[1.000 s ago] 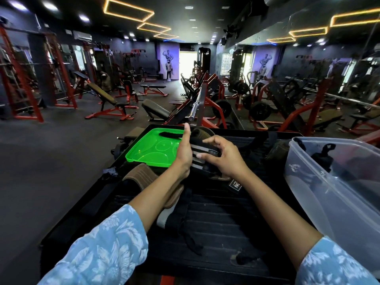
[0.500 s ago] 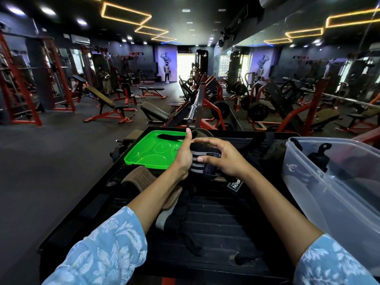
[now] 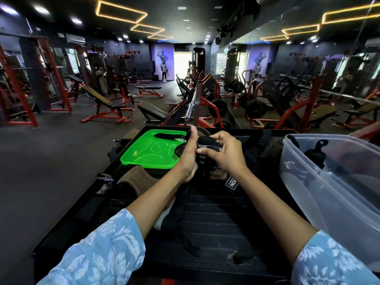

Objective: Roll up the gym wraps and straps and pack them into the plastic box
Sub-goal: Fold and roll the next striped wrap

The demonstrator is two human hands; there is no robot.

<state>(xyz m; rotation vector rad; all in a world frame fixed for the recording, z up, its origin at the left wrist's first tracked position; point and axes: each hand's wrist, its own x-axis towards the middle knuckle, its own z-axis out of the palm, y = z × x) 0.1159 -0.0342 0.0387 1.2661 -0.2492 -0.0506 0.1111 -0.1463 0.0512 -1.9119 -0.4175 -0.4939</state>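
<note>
Green lid (image 3: 152,150) sits left on the desk (image 3: 216,219). Left hand (image 3: 188,155) and right hand (image 3: 223,154) both have their grip clamped on the half-rolled wrap (image 3: 209,145), held above the desk. Loose tail could slip and unwind the roll before it reaches the plastic box (image 3: 337,182) on the right.

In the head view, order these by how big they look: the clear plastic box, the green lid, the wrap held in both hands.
1. clear plastic box, though nearness to the camera enlarges it
2. green lid
3. wrap
</note>
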